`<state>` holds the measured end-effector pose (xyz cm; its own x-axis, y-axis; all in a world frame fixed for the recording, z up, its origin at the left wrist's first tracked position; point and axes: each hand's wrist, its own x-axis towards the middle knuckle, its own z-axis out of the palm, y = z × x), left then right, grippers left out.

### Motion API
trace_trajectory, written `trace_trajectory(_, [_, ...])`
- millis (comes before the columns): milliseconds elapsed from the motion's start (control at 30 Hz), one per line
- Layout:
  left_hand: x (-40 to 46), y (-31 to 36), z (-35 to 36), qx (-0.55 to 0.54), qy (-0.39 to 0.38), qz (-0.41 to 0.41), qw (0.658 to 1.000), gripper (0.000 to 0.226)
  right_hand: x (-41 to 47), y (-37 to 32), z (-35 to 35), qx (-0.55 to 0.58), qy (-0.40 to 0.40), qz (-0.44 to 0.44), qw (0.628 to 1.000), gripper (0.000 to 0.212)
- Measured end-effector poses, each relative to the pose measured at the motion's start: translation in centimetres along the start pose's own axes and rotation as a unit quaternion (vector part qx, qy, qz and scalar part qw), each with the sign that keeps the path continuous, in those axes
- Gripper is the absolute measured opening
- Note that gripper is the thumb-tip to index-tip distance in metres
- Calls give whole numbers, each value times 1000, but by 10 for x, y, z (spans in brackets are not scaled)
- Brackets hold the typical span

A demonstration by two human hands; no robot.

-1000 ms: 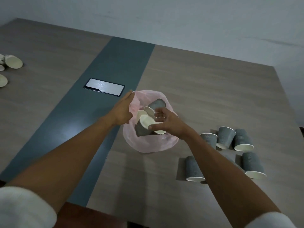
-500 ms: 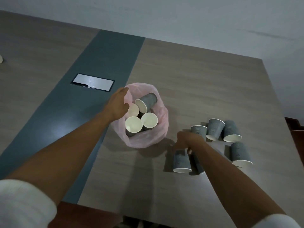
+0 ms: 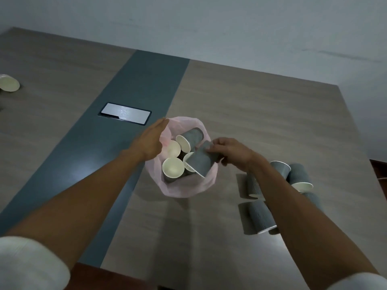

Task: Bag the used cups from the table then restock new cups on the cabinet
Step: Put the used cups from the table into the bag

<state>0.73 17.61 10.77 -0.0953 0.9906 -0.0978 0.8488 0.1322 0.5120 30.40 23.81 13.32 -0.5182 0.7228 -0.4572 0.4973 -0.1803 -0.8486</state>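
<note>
A pink plastic bag (image 3: pixel 189 188) stands open on the table (image 3: pixel 261 122) with several grey paper cups (image 3: pixel 173 168) inside. My left hand (image 3: pixel 149 141) holds the bag's left rim. My right hand (image 3: pixel 229 151) grips one grey ribbed cup (image 3: pixel 200 161) by its base, tilted mouth-down over the bag's right side. More grey cups lie on the table to the right: one (image 3: pixel 260 218) near the front and others (image 3: pixel 298 177) partly hidden behind my right forearm.
A dark blue strip runs down the table with a silver cable hatch (image 3: pixel 125 113) in it. A pale cup (image 3: pixel 9 83) lies at the far left edge. A white wall stands behind the table; a brown edge shows at the right.
My right hand picked a grey cup from the group on the right and carried it left over the bag. My left hand stayed on the bag's rim.
</note>
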Motion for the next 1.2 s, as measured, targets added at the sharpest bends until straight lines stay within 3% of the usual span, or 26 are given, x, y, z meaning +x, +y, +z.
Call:
trace_trajectory(133, [1, -2, -11, 95, 8, 28, 995, 78, 29, -28, 23, 17, 89, -102, 991, 49])
trace_trajectory(267, [1, -3, -18, 66, 46, 38, 996, 57, 59, -34, 42, 8, 79, -86, 993, 79])
trace_trajectory(367, [2, -11, -21, 46, 77, 38, 995, 46, 72, -25, 45, 6, 203, -49, 978, 60])
trace_trajectory(467, [3, -18, -21, 42, 96, 15, 994, 43, 78, 7, 42, -6, 322, 61, 945, 52])
trace_trajectory(533, [2, -17, -19, 42, 104, 7, 994, 43, 75, 31, 43, 62, 305, 160, 937, 48])
trace_trajectory(600, [1, -19, -19, 45, 106, -4, 993, 44, 71, 47, 50, 162, 248, 227, 928, 28])
trace_trajectory(700, [1, -25, -18, 42, 103, -7, 994, 46, 69, 64, 55, 204, 230, 262, 915, 14])
trace_trajectory(800, [6, -30, -21, 40, 97, -13, 994, 47, 71, 62, 53, 215, 280, 207, 913, 23])
trace_trajectory(967, [18, -21, -29, 3, 118, -28, 993, 49, 53, 8, 24, 118, 374, 45, 919, 12])
trace_trajectory(1133, [33, 22, -39, -59, 172, -7, 983, 37, 28, -39, -23, 248, 420, -52, 872, 11])
trace_trajectory(1200, [35, 35, -35, -52, 139, 8, 989, 31, 17, -40, -36, 198, 425, -60, 881, 25])
